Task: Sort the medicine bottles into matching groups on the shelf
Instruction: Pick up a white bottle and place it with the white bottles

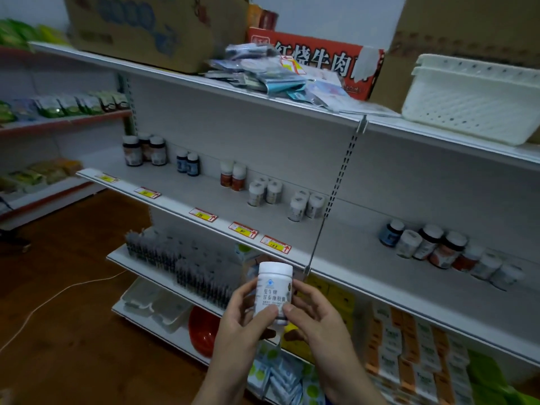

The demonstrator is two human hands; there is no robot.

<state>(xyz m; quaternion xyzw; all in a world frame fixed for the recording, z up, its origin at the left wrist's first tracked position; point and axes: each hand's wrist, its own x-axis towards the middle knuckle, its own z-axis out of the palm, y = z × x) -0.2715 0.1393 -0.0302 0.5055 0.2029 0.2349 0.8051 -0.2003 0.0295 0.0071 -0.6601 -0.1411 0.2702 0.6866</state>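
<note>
White shop shelving [233, 124] fills the view above a brown wooden floor [58, 302]. At six o'clock in the frame, in front of the shelf edges and resting on no board, a white medicine bottle [273, 289] is held upright with its printed label facing the camera. Both hands hold it. The left hand [242, 321] has its grip pinching the bottle's lower left side, thumb on the label. The right hand [317, 315] has its grip pinching the lower right, thumb tip pressed near the base.

On the middle shelf [204, 200], from ten o'clock towards the centre, stand three dark brown bottles [144, 150], two blue bottles [188, 163], two red-labelled bottles [233, 176], then two pairs of white bottles [264, 192]. At three o'clock on the same shelf a mixed cluster [438, 249] of blue, white, brown and red bottles sits crowded together. Yellow price tags [244, 229] line the front edge. On the top shelf [175, 72] a white basket [473, 97] sits at two o'clock, a red carton [321, 59] at one and a cardboard box [152, 27] at eleven.
</note>
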